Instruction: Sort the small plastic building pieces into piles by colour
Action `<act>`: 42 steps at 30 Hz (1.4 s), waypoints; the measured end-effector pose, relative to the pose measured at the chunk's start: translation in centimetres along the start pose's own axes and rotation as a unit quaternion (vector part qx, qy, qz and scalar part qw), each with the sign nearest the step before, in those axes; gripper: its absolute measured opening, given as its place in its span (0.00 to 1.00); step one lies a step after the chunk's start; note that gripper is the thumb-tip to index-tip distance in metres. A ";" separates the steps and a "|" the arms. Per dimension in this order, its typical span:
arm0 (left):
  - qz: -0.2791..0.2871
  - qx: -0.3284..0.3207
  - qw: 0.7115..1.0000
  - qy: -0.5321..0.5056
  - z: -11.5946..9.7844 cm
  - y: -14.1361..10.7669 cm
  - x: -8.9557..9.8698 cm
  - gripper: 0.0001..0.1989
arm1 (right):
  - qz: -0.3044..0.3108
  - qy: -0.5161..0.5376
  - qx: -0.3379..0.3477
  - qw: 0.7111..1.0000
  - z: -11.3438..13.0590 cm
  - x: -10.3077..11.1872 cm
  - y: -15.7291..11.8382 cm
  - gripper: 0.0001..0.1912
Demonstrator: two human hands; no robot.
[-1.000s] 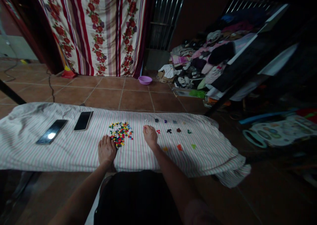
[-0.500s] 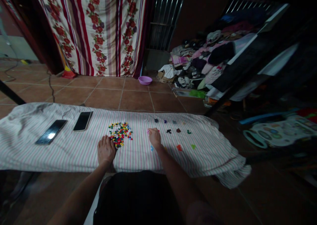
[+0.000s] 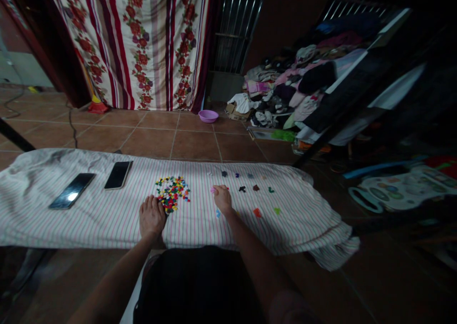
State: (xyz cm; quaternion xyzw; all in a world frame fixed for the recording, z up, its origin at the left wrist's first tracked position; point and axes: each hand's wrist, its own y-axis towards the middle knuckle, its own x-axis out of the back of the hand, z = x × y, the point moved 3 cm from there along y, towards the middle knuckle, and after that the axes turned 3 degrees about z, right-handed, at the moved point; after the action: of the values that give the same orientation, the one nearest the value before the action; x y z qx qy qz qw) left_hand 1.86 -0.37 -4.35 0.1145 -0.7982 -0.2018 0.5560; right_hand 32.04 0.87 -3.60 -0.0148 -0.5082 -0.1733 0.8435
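Observation:
My left hand (image 3: 152,215) lies flat on the striped cloth (image 3: 107,224), fingers stretched out against the left edge of a mixed heap of tiny coloured pieces (image 3: 176,191). To the heap's right, my right hand (image 3: 223,198) is closed in a pinch, its fingertips at some small pink pieces (image 3: 213,190). Whatever is between those fingers is hidden. Around this hand lie small groups sorted by colour: light blue pieces (image 3: 218,213), black pieces (image 3: 242,189), brown pieces (image 3: 256,187), dark green pieces (image 3: 271,190), orange-red pieces (image 3: 257,212) and lime green pieces (image 3: 277,211).
Two phones, one dark with a bright reflection (image 3: 72,191) and one black (image 3: 118,175), rest on the cloth at the left. More small groups, including grey pieces (image 3: 250,175), line the far side. Beyond, a purple basin (image 3: 208,116) stands on the tiled floor near piled clothes (image 3: 274,86).
Both hands stay in nearly the same place. The whole view has shifted very slightly.

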 end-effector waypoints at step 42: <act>0.018 0.015 1.000 0.004 -0.2 0.2 0.4 0.22 | 0.009 0.102 0.139 0.985 5.7 -2.0 -1.8 0.15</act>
State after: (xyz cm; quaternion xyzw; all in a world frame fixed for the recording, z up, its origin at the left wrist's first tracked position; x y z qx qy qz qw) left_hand 1.91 -0.37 -3.84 0.1095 -0.8006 -0.1792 0.5611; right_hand 25.80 0.92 -2.89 0.1155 -0.4383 -0.0940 0.8864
